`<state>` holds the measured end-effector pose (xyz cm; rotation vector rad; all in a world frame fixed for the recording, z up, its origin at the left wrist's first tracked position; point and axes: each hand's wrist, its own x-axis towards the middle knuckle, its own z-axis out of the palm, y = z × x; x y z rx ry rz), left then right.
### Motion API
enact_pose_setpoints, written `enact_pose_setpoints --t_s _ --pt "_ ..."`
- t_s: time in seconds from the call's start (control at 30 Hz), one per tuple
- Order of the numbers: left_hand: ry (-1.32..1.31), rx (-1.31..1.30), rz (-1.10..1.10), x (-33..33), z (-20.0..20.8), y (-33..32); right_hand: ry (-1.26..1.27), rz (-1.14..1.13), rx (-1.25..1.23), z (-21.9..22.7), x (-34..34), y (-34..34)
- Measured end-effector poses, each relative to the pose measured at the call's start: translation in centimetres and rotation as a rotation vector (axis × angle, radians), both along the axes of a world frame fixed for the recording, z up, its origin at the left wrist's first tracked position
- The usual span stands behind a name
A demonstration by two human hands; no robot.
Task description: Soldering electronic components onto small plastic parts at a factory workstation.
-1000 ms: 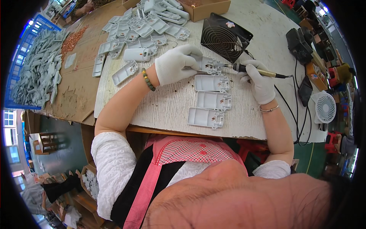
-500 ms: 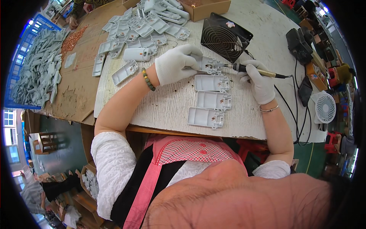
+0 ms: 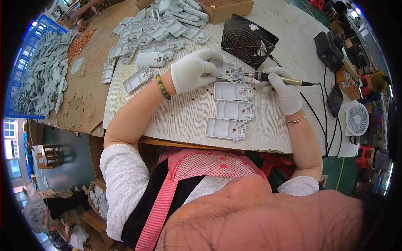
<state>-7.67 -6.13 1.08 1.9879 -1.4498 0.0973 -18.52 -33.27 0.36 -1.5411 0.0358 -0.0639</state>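
In a white glove, my left hand (image 3: 196,70) pinches the left end of a light grey plastic housing (image 3: 231,72) on the white table. My gloved right hand (image 3: 281,90) grips a soldering iron (image 3: 289,80) by its black and gold handle. The iron's tip points left at the small metal parts on the housing's right end; whether it touches them I cannot tell. Below lie three similar housings in a column: an upper one (image 3: 233,91), a middle one (image 3: 235,110) and a lower one (image 3: 226,128). Each shows a small copper-coloured piece at its right end.
A black square fan (image 3: 247,41) stands just beyond my hands. More grey housings (image 3: 159,31) are heaped at the far left, before a cardboard box (image 3: 228,10). Further left are copper-coloured parts (image 3: 81,42) and a blue crate (image 3: 16,67) of grey pieces. Black cables and a small white fan (image 3: 357,118) sit right.
The soldering iron and my right hand have shifted slightly, the tip drawing a little to the right. My left hand and the housing stay in place.
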Motion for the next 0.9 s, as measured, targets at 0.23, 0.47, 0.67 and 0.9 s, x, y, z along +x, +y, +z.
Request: enact_pose_setpoints --t_s 0.23,0.47,0.67,0.9 --pt "0.089 0.060 -0.045 0.5 0.5 0.3 -0.048 -0.057 0.113 -0.5 0.2 -0.7" --pt "-0.361 0.312 0.584 3.0 -0.9 2.3 -0.054 -0.060 0.159 -0.5 0.3 -1.1" --pt "-0.459 0.408 0.699 2.8 -0.2 3.2 -0.046 -0.065 0.180 -0.7 0.4 -1.1" --pt "-0.252 0.632 0.820 3.0 1.0 3.2 -0.028 -0.071 0.166 -0.8 0.5 -1.0"
